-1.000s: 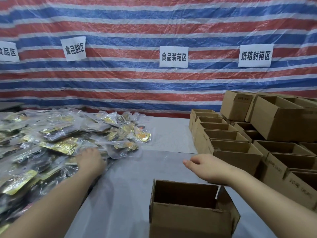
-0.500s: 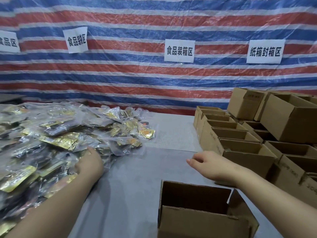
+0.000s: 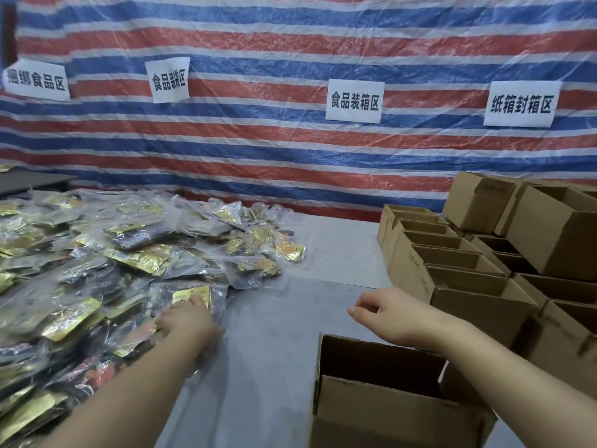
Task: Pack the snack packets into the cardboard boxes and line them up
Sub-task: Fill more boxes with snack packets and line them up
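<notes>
Now we reach our left hand (image 3: 187,321) into the heap of snack packets (image 3: 106,270) on the left of the tabletop (image 3: 274,344), its grip resting on a gold-labelled packet (image 3: 190,295) at the heap's near edge; blur keeps us from telling whether the fingers have closed on it. Our right hand (image 3: 384,313) hovers loosely curled and empty, just above the far rim of the open box (image 3: 381,402) in front of us, likely ready to steady it. That box sits close so each packet travels a short way. More open cardboard boxes (image 3: 452,263) stand in rows to the right, apparently awaiting filling.
</notes>
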Demonstrator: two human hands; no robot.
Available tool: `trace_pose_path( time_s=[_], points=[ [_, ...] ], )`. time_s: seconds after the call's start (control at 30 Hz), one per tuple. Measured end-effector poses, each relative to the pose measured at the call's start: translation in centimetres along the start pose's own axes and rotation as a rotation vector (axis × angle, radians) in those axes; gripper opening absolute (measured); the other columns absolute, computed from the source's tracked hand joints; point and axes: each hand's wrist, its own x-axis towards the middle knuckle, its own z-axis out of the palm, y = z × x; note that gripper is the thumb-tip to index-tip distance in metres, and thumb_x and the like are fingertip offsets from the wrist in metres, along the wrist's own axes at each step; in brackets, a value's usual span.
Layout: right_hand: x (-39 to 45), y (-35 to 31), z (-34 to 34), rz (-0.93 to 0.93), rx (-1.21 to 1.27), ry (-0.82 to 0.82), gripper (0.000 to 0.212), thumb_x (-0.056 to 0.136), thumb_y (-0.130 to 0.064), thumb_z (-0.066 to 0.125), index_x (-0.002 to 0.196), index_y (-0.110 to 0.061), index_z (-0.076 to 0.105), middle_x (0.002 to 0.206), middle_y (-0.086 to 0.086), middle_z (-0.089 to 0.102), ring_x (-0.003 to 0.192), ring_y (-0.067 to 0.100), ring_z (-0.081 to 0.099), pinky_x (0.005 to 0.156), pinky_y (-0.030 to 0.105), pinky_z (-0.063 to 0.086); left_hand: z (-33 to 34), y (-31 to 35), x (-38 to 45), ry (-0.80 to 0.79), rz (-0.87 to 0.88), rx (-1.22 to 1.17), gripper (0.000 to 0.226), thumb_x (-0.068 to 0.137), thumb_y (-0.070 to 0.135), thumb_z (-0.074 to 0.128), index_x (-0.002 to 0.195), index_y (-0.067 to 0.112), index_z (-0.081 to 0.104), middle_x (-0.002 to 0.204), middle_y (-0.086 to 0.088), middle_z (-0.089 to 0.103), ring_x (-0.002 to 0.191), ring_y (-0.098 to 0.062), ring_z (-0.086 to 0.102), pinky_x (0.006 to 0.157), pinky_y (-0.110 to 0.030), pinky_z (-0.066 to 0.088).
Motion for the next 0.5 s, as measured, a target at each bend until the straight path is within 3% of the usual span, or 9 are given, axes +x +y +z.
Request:
trace_pose_path(
  time_s=[0.07,0.13,0.2,0.27,0.33,0.43,0.5],
  points=[
    [-0.3,-0.4,0.0,-0.008,-0.011,-0.008,0.036,0.102,-0.052,0.046,0.118,-0.026,0.065,0.107,-0.009,0.065,0.093,0.007,0.061,0.081,0.021,0.051,1.1,0.0,-0.1,0.051,0.033,0.078,0.08,0.085,0.036,0.058,0.149,0.009,0.019,0.14,-0.02,0.047,0.126,-0.036,0.047,0.101,-0.044,0.043],
    [-0.5,-0.8,-0.2,-0.012,-0.025,-0.022,0.036,0.103,-0.052,0.046,0.121,-0.026,0.064,0.111,-0.008,0.065,0.094,0.007,0.061,0.08,0.019,0.05,1.2,0.0,-0.1,0.084,0.069,0.04,0.058,0.086,0.024,0.053,0.14,0.013,0.034,0.132,-0.016,0.053,0.121,-0.032,0.05,0.096,-0.039,0.045],
    [-0.7,-1.2,-0.4,-0.007,-0.027,-0.031,0.037,0.103,-0.052,0.046,0.123,-0.026,0.063,0.114,-0.007,0.065,0.095,0.008,0.062,0.083,0.021,0.052,0.6,-0.6,0.2,0.084,0.085,-0.113,0.043,0.086,0.019,0.051,0.129,0.015,0.045,0.123,-0.011,0.059,0.115,-0.03,0.053,0.094,-0.039,0.048],
    [-0.9,-1.3,-0.6,-0.008,-0.022,-0.024,0.037,0.103,-0.051,0.046,0.123,-0.025,0.063,0.114,-0.007,0.065,0.095,0.009,0.063,0.085,0.024,0.054,-0.3,-1.0,0.1,0.095,0.122,-0.316,0.044,0.089,0.019,0.052,0.132,0.014,0.046,0.117,-0.011,0.062,0.108,-0.031,0.057,0.092,-0.041,0.051],
    [-1.0,-1.5,-0.6,-0.017,0.002,-0.004,0.034,0.103,-0.049,0.047,0.12,-0.025,0.063,0.11,-0.007,0.065,0.093,0.009,0.063,0.081,0.021,0.053,-1.9,-0.9,-1.1,0.153,0.183,-0.523,0.044,0.091,0.019,0.053,0.134,0.013,0.045,0.116,-0.013,0.064,0.098,-0.03,0.06,0.08,-0.038,0.05],
    [-1.0,-2.2,-0.5,-0.043,0.139,0.098,0.03,0.102,-0.045,0.052,0.119,-0.024,0.063,0.109,-0.007,0.064,0.095,0.007,0.06,0.08,0.018,0.049,-5.0,0.5,-4.1,0.271,0.305,-0.8,0.022,0.09,0.01,0.048,0.111,0.011,0.051,0.107,-0.016,0.064,0.08,-0.027,0.055,0.067,-0.04,0.045],
    [-0.8,-2.9,-0.9,-0.031,0.369,0.157,0.05,0.095,-0.052,0.058,0.135,-0.022,0.054,0.125,-0.004,0.059,0.109,0.008,0.057,0.09,0.024,0.049,-7.5,2.4,-6.9,0.389,0.433,-0.903,0.028,0.089,0.01,0.048,0.116,0.015,0.053,0.097,-0.006,0.064,0.077,-0.022,0.054,0.065,-0.035,0.042]
  ],
)
